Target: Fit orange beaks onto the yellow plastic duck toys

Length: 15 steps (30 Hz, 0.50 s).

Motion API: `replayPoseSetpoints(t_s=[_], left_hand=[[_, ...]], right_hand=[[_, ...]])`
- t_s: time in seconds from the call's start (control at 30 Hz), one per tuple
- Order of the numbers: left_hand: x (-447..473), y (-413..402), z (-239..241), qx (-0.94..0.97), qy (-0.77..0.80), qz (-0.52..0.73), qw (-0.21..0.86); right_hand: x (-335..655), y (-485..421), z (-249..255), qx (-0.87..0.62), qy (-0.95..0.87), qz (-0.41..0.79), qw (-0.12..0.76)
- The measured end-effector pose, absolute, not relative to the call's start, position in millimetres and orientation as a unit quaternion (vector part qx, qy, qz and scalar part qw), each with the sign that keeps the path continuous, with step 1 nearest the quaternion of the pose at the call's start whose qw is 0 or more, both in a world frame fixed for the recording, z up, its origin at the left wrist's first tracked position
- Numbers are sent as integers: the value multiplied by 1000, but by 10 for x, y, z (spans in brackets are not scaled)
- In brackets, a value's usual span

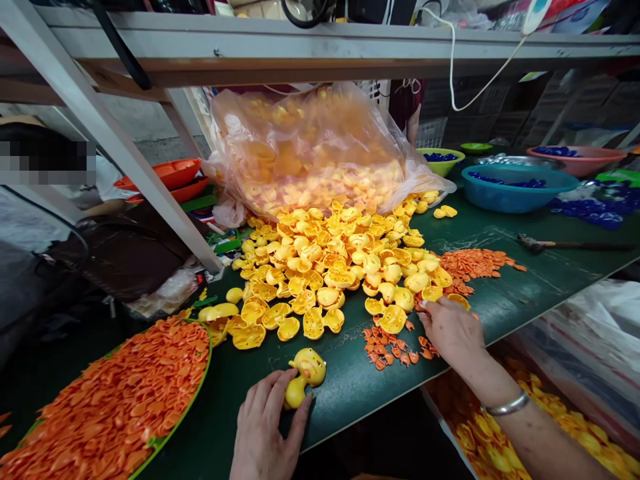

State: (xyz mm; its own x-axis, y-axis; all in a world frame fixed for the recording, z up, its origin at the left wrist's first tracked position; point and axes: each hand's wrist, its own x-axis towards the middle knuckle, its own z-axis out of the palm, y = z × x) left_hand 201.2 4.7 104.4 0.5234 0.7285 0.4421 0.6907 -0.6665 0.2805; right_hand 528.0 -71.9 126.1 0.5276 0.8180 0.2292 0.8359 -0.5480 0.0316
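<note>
My left hand (267,423) rests at the near edge of the green table (525,293), fingers closed around the lower part of a yellow plastic duck (306,375). My right hand (450,330) reaches out palm down, its fingertips touching yellow duck half-shells (330,267) at the edge of a big loose pile. Small orange beak pieces (393,347) lie scattered just left of that hand, and more orange pieces (473,263) lie beyond it. Whether the right fingers pinch anything is hidden.
A green tray (197,393) heaped with orange pieces sits at the near left. A clear bag (310,150) of yellow shells stands behind the pile. Bowls, one blue (517,190), hold blue parts at the far right. A box of yellow ducks (483,433) sits below the table edge.
</note>
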Motion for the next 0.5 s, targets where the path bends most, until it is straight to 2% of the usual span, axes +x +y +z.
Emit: replayPoseSetpoints(t_s=[0.27,0.5], left_hand=[[2020,51,1047,874,408,262,41],[2020,37,1069,871,414,261,41]], right_hand=[[5365,-596,1359,-851,-517,-95,4],[5368,-609,1357,-829,-552,-72,48]])
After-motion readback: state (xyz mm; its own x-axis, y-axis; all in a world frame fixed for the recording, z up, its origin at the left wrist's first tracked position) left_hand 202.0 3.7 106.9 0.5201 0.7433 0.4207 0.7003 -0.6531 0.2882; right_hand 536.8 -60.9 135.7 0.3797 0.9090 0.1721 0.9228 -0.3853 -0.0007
